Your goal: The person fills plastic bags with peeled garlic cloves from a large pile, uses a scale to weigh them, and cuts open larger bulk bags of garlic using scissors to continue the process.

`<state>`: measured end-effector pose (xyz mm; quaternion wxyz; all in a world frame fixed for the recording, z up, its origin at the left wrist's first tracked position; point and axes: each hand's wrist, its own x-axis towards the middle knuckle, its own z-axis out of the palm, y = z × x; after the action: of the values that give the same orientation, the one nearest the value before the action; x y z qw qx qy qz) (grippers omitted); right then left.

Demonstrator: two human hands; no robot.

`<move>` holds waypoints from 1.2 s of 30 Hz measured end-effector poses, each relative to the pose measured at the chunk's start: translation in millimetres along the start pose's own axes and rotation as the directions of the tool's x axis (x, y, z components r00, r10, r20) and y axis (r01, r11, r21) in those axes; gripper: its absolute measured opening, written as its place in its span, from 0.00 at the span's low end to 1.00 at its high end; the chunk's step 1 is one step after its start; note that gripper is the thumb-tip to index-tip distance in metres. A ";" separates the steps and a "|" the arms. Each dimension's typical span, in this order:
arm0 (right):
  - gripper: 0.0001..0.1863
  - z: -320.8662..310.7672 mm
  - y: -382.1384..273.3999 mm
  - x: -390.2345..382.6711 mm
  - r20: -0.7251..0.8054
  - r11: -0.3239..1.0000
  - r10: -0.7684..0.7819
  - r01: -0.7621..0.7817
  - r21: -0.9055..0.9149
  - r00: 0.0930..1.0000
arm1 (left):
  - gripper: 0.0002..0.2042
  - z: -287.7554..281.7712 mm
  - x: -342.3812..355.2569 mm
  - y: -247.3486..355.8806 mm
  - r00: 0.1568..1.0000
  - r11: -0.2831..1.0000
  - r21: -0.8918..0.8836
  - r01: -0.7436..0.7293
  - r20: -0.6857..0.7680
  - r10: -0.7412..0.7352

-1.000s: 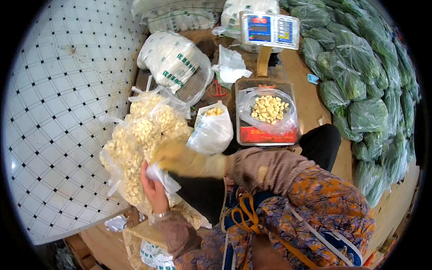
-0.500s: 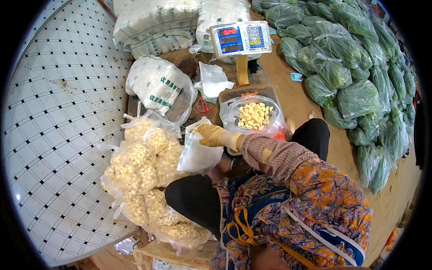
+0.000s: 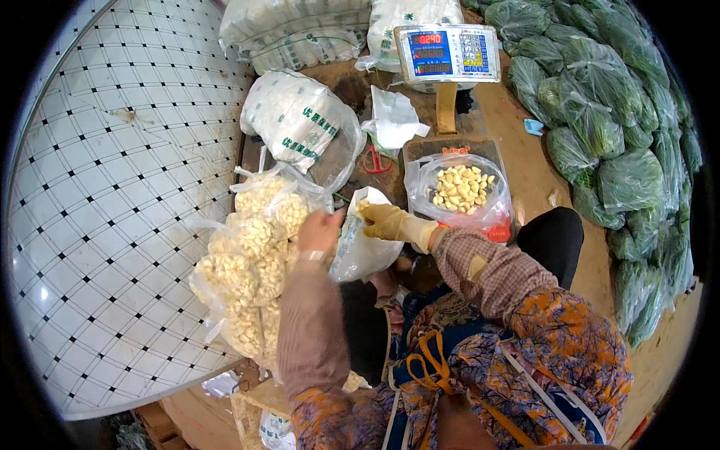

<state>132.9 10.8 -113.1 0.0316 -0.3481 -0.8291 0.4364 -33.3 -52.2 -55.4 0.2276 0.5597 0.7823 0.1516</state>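
My right hand [image 3: 381, 223], in a yellowish glove, grips the upper edge of a white plastic bag [image 3: 367, 256] just left of the scale. Close beside that bag, my bare left hand [image 3: 320, 232] hovers over the bags of peeled garlic; its fingers are smeared by motion. Peeled garlic cloves [image 3: 463, 189] lie in a spread clear plastic bag [image 3: 422, 174] on the platform of a digital scale [image 3: 448, 54], whose display is lit. Knotted clear bags of peeled garlic [image 3: 238, 255] are piled at my left.
A white printed sack [image 3: 294, 120] lies behind the garlic bags, near red-handled scissors [image 3: 376, 160] and a white plastic sheet [image 3: 394, 118]. White packages [image 3: 300, 34] are stacked at the back. Bagged green vegetables [image 3: 630, 180] line the right. A tiled-pattern board [image 3: 127, 210] fills the left.
My left hand has come into view from below and reached up beside the white plastic bag. My right hand still holds that bag. The whole view has shifted, with things appearing farther right.
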 end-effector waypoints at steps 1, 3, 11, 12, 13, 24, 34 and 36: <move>0.21 -0.7 1.8 1.6 0.033 0.999 0.018 -0.020 0.049 0.999 | 0.23 3.3 23.2 30.1 0.985 0.956 0.292 0.033 0.155 -0.081; 0.22 -5.9 4.9 0.7 0.014 0.997 0.049 -0.050 0.061 0.999 | 0.24 24.6 55.4 40.5 0.963 0.926 0.376 0.039 0.232 -0.135; 0.20 13.1 18.3 6.2 -0.041 0.998 -0.060 0.060 -0.009 0.997 | 0.14 58.1 81.7 3.9 0.847 0.828 0.527 -0.191 0.514 -0.132; 0.18 24.0 25.5 8.1 -0.178 0.969 -0.244 0.231 -0.092 0.953 | 0.13 54.8 79.8 7.9 0.856 0.833 0.511 -0.214 0.509 -0.093; 0.18 20.8 14.0 3.0 -0.165 0.968 -0.249 0.238 -0.081 0.954 | 0.13 55.9 76.5 -1.5 0.853 0.835 0.513 -0.200 0.511 -0.110; 0.22 -15.2 -13.3 -32.1 0.003 0.940 -0.337 0.337 0.052 0.941 | 0.34 7.2 44.7 7.3 0.840 0.851 0.496 0.172 0.378 -0.390; 0.16 12.5 19.4 -33.6 -0.141 0.951 -0.295 0.305 0.056 0.945 | 0.07 30.1 -5.9 -72.4 0.930 0.928 -0.201 0.315 -0.128 -0.343; 0.14 20.7 8.3 -26.0 -0.306 0.938 -0.296 0.336 0.084 0.905 | 0.04 31.6 -12.3 -79.1 0.934 0.914 -0.392 0.104 -0.276 -0.225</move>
<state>149.8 -16.3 -125.6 0.2463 -0.2659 -0.8296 0.4248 -77.1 -90.2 -118.9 0.2134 0.4063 0.8104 0.3643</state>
